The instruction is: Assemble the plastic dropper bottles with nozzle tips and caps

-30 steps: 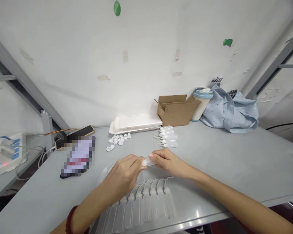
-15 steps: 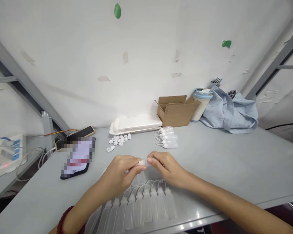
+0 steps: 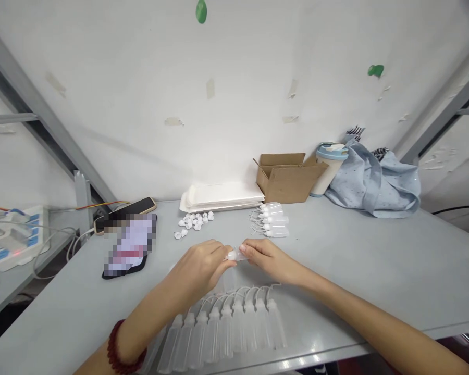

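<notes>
Between my two hands, above the middle of the table, is a small clear plastic bottle [image 3: 239, 255] lying roughly sideways. The thumb and fingers of my left hand [image 3: 207, 263] are closed on its white cap end. My right hand [image 3: 269, 259] pinches the clear body, which is mostly hidden by the fingers. Below the hands lies a row of several larger translucent squeeze bottles [image 3: 226, 333] with thin tubes curving from their tops. Loose white caps [image 3: 195, 223] form a cluster beyond my left hand. Several small capped bottles [image 3: 275, 221] are stacked beyond my right hand.
White flat envelopes [image 3: 222, 196] and an opened cardboard box [image 3: 287, 185] stand by the wall. To their right are a lidded cup [image 3: 328, 169] and a blue cloth bag [image 3: 371, 182]. Two phones [image 3: 131, 247] and a power strip [image 3: 31, 239] are at the left.
My left hand has turned over slightly at the cap, and more of the white cap shows between the hands. Both hands still hold the bottle. The whole view has shifted a little.
</notes>
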Action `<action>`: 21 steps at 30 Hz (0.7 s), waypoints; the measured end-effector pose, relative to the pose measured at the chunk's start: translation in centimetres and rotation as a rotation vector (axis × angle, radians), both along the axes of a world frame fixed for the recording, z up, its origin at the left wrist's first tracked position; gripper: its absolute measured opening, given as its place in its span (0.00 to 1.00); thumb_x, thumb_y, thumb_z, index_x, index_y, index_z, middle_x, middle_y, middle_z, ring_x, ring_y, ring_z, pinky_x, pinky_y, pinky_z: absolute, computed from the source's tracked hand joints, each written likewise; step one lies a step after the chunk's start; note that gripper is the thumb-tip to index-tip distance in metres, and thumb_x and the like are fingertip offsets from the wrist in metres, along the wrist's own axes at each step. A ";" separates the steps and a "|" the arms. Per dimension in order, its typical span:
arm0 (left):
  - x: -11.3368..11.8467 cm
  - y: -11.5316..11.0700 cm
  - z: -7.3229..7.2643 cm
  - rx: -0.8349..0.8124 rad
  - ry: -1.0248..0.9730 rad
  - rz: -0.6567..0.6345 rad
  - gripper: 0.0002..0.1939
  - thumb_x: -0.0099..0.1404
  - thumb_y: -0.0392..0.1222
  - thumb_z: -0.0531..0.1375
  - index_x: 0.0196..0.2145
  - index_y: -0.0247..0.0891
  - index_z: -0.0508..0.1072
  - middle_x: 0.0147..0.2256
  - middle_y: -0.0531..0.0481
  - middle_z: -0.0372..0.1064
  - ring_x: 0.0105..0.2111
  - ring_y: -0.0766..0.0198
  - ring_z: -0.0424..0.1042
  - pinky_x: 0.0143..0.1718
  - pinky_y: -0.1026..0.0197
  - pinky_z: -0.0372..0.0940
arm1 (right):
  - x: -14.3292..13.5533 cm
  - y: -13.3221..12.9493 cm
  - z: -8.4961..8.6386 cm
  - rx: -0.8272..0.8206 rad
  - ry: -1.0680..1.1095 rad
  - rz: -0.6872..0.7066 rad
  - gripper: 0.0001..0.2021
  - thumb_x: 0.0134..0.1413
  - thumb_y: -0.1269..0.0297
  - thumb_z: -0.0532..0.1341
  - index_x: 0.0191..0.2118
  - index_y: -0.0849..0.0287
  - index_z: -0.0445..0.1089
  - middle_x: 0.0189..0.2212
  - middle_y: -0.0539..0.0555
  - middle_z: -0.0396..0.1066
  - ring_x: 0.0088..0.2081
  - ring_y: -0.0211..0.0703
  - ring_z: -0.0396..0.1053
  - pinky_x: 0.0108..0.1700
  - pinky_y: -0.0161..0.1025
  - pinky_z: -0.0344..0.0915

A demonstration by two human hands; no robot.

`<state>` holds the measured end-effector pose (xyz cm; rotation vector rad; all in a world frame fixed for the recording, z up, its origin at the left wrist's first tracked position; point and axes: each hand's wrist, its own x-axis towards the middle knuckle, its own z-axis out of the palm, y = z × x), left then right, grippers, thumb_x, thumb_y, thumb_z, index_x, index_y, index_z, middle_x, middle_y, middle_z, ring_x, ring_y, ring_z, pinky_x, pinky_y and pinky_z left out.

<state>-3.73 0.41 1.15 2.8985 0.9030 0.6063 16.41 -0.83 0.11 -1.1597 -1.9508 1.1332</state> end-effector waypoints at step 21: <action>-4.6 4.4 1.1 0.117 -0.083 0.565 0.18 0.66 0.44 0.48 0.42 0.35 0.74 0.35 0.46 0.76 0.30 0.56 0.73 0.32 0.59 0.60 | 10.0 9.2 -2.9 0.574 -0.296 -0.607 0.16 0.62 0.57 0.45 0.50 0.58 0.59 0.44 0.60 0.71 0.47 0.51 0.66 0.47 0.48 0.60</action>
